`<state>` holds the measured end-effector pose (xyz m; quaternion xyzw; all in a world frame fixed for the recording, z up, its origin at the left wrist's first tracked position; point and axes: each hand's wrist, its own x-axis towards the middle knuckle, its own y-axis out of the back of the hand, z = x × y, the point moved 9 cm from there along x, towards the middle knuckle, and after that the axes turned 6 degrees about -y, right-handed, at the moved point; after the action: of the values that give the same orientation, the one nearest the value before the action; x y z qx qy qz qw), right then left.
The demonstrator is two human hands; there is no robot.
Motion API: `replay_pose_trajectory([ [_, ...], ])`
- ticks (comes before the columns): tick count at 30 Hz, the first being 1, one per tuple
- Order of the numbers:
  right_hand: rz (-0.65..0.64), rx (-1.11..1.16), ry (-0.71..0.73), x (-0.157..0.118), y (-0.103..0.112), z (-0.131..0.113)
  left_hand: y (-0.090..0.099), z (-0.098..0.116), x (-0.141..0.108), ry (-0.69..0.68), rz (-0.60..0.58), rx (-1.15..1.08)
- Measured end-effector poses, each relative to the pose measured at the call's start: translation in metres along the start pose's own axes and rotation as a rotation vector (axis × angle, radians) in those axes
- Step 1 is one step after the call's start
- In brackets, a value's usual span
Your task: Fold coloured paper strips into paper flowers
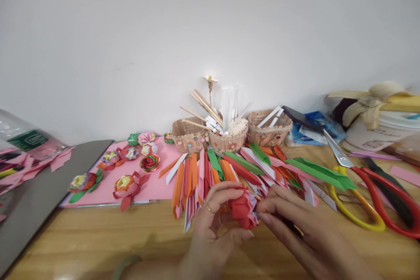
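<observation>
A red folded paper flower [242, 209] with pale lilac inner petals is held low in the middle of the view. My left hand [213, 227] curls around its left side, fingertips on top and thumb below; a ring is on one finger. The fingers of my right hand [292, 223] are pinched together at the flower's right edge, touching the lilac petals. Just behind the hands lie many folded paper strips [194, 175] in orange, red, pink, white and green.
Finished paper flowers [126, 186] rest on pink sheets [160, 188] at the left. Woven baskets [190, 140] with sticks stand by the wall. Scissors [343, 159], a phone [300, 118], a blue packet [315, 129] and a banana peel [387, 96] on a tub are at the right. A plastic bottle [29, 138] lies far left.
</observation>
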<state>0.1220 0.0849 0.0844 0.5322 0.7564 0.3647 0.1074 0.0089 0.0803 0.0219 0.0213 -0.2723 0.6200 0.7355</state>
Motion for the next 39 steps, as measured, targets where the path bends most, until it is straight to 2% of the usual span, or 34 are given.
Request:
replay_pose_trajectory([
  [4,-0.018,-0.012,-0.014,0.001,-0.002,0.003,-0.001,-0.001,-0.001,-0.010,-0.016,0.028],
  [10,-0.121,0.117,-0.169,0.004,-0.007,0.017,-0.005,0.004,-0.001,-0.071,-0.099,0.073],
  [13,-0.158,0.142,-0.199,0.004,-0.010,0.022,-0.007,0.005,0.000,-0.082,-0.133,0.103],
  [20,-0.143,0.066,-0.083,0.004,-0.008,0.009,-0.009,0.006,-0.003,-0.088,-0.167,0.123],
  [24,-0.072,0.027,0.067,0.003,-0.001,-0.008,-0.008,0.005,-0.003,-0.049,-0.145,0.085],
  [27,-0.022,0.034,0.098,0.003,0.004,-0.010,-0.008,0.005,-0.002,-0.044,-0.131,0.063],
  [34,-0.098,0.149,-0.099,0.007,-0.006,0.012,-0.008,0.003,-0.002,-0.049,-0.137,0.056],
  [39,-0.146,0.226,-0.213,0.006,-0.009,0.021,-0.009,0.012,-0.002,-0.128,-0.152,0.161],
])
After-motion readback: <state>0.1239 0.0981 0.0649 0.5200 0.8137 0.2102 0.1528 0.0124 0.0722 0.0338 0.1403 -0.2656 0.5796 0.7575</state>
